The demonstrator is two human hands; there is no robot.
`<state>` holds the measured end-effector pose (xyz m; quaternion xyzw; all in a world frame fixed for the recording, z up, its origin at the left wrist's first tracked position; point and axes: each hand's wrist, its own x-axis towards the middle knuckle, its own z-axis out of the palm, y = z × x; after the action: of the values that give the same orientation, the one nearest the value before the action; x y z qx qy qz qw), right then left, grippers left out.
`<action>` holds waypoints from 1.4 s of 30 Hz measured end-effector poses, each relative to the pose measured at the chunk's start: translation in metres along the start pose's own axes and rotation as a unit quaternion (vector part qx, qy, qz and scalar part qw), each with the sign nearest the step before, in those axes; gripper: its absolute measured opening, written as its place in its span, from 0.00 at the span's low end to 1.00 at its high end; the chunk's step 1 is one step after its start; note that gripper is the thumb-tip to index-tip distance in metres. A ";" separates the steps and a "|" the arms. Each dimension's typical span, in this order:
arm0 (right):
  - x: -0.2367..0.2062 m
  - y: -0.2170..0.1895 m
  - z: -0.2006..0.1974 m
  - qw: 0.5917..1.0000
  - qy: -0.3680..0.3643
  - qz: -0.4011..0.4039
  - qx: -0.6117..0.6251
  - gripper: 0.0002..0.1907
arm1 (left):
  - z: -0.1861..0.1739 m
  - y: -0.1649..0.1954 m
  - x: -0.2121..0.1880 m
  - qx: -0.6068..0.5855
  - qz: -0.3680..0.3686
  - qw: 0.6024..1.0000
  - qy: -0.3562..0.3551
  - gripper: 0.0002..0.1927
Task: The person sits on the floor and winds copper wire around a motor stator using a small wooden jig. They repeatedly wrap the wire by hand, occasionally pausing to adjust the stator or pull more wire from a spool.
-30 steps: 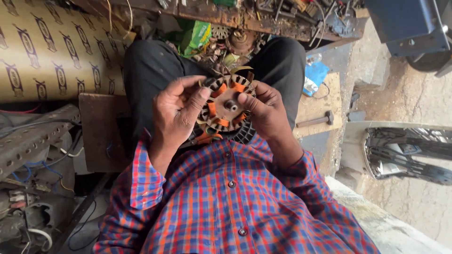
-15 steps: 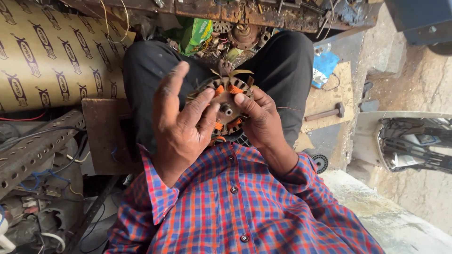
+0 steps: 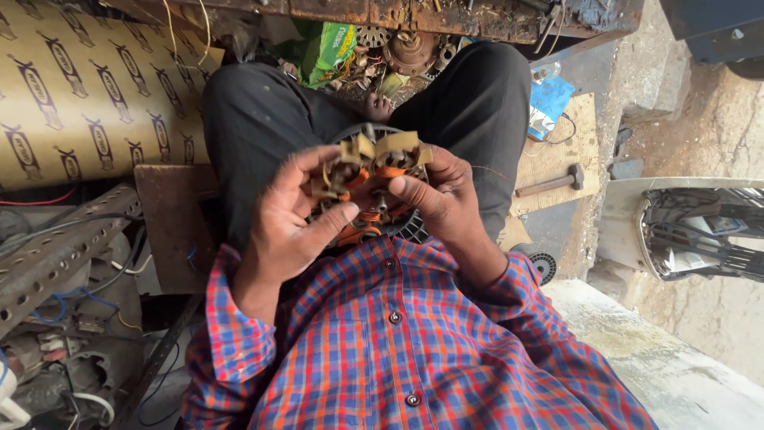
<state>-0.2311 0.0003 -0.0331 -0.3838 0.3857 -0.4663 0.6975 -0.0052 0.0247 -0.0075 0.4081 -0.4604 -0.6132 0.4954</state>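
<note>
Far left: a roll of tan printed cardboard (image 3: 79,87), with a perforated grey metal angle bar (image 3: 56,255) below it. Left hand (image 3: 290,219) cups the round motor stator with orange windings and tan paper insulators (image 3: 370,187), fingers curled on its left rim, thumb across the front. The stator sits in the lap, above the plaid shirt. Right hand (image 3: 438,199) grips the right rim, thumb pressing an insulator near the centre (hub mostly hidden). To seat it well, steady the rim and push squarely, judging by the slots. Further right, a wooden-handled hammer (image 3: 551,183) lies on a board.
</note>
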 end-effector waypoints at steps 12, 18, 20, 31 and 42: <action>0.007 0.002 -0.028 0.952 -0.138 -0.138 -0.235 0.17 | -0.010 -0.070 -0.015 0.076 0.064 0.995 0.000 0.27; 0.038 -0.032 -0.052 0.911 -0.276 -0.072 -0.298 0.25 | -0.007 -0.061 -0.014 0.169 0.080 0.982 -0.005 0.26; 0.047 -0.038 -0.062 0.886 -0.295 -0.055 -0.354 0.23 | -0.006 -0.058 -0.013 0.258 0.114 0.959 -0.008 0.27; 0.095 -0.050 -0.042 0.753 -0.219 -0.213 -0.583 0.07 | 0.000 -0.032 0.031 0.101 0.138 0.985 -0.019 0.15; -0.029 -0.062 0.002 0.632 -0.328 -0.235 -0.662 0.07 | -0.016 0.019 0.067 0.240 0.111 0.944 -0.199 0.06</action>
<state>-0.2590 0.0118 0.0285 -0.9476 0.2338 -0.0771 0.2033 0.0027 -0.0458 0.0041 0.3307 -0.7255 -0.4941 0.3465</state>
